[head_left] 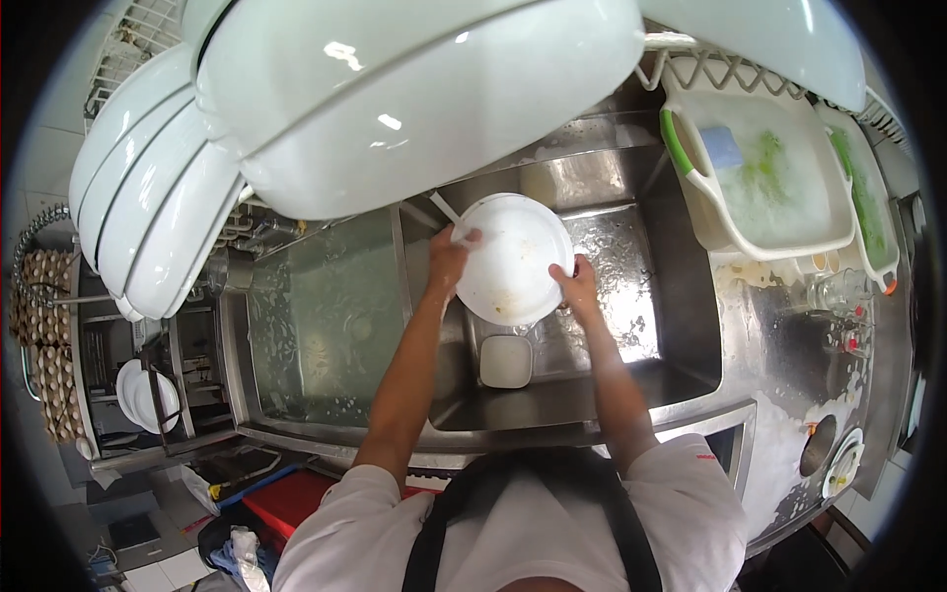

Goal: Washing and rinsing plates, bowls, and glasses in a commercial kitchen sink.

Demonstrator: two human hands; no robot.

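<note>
A round white plate (513,264) with a few yellowish-brown food spots is held over the right sink basin (681,370). My left hand (451,259) grips its left edge, with the thumb on the upper face. On the right edge, my right hand (579,284) clasps the rim, its thumb on top and the other fingers partly hidden below. A pale tap spout (445,205) points toward the plate's upper left, near my left hand. Beneath the plate, a small square whitish container (507,362) rests on the wet basin floor.
Large white bowls (424,109) hang overhead on a rack, close above the sink. Cloudy water fills the left basin (326,326). At right stand a soapy white tub (789,249), a second tub (881,268), glasses (843,291), and a soiled plate (843,464) beside a round counter hole (817,449).
</note>
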